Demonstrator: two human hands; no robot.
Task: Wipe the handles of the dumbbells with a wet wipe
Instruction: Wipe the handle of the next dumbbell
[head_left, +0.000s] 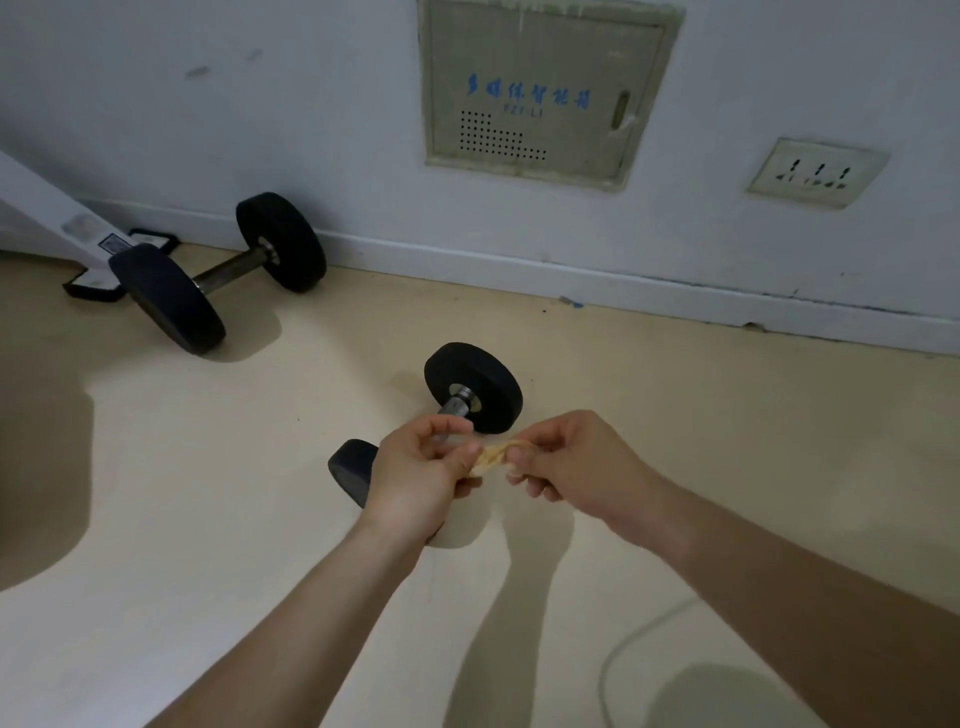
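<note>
Crumpled wipe (491, 457) held over near dumbbell (472, 387); far dumbbell (228, 270) lies back left.

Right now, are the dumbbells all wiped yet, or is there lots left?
Nothing shows a wiped handle yet. In hand: the left hand and right hand both pinch the crumpled wipe over the near dumbbell. Left: its handle, and the far dumbbell by the wall.
</note>
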